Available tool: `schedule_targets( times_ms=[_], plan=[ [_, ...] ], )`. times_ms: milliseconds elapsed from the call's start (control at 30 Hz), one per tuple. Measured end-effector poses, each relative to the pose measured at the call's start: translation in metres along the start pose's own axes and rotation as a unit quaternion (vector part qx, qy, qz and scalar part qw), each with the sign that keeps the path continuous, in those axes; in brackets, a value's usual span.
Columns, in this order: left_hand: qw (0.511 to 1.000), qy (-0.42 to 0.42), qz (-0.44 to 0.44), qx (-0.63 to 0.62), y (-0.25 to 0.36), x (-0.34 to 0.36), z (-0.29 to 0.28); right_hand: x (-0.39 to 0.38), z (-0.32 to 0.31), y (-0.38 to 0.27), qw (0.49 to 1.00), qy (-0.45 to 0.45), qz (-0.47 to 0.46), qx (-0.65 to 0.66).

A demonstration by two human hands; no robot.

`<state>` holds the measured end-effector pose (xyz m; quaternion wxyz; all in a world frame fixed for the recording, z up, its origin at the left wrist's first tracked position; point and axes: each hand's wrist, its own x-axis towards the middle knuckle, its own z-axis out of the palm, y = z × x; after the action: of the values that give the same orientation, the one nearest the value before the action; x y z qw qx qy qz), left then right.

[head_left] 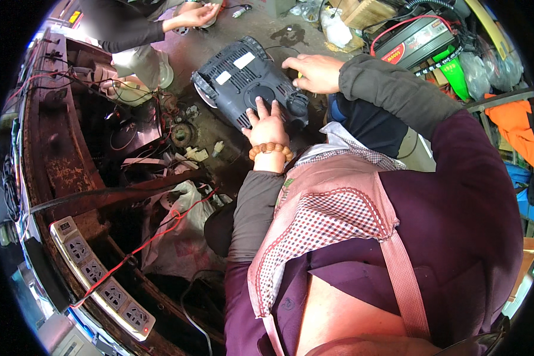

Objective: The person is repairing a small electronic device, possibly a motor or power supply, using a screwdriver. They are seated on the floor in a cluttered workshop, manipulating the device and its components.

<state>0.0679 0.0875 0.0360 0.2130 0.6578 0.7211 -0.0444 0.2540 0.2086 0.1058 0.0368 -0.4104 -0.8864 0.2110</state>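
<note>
Housing [234,86], black, slatted, ahead of L hand [267,127], left of R hand [317,72]; long axis slants far-left to near-right. L nearer: fingers spread on near end. R just beside; yellow bit [300,75] btwn fingers, can't tell if clamped.

- Bright light washes out the upper-left rim; a co-worker's sleeve [124,37] blurs nearby.
- Deep shadow fills the space right of the power strip [102,283].
- Fisheye distortion bends outer edges (black rings the view).
</note>
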Motion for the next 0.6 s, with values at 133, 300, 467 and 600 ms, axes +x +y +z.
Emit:
schedule_targets(
  times_ms=[133, 300, 467, 600],
  plan=[
    [1.000, -0.005, -0.001, -0.006, 0.002, -0.004, -0.004, 0.005, 0.023, 0.022, 0.998, 0.013, -0.050, -0.026],
    [1.000, 0.020, 0.006, 0.015, -0.001, 0.000, 0.004, 0.004, 0.007, 0.013, 1.000, 0.005, 0.011, -0.001],
    [0.999, 0.029, 0.000, 0.037, -0.003, -0.001, 0.002, 0.014, -0.007, 0.027, 0.989, 0.091, -0.093, 0.069],
    [0.997, 0.054, -0.008, 0.046, -0.006, 0.002, 0.012, 0.042, -0.026, 0.054, 0.971, 0.210, -0.056, 0.094]
  ],
)
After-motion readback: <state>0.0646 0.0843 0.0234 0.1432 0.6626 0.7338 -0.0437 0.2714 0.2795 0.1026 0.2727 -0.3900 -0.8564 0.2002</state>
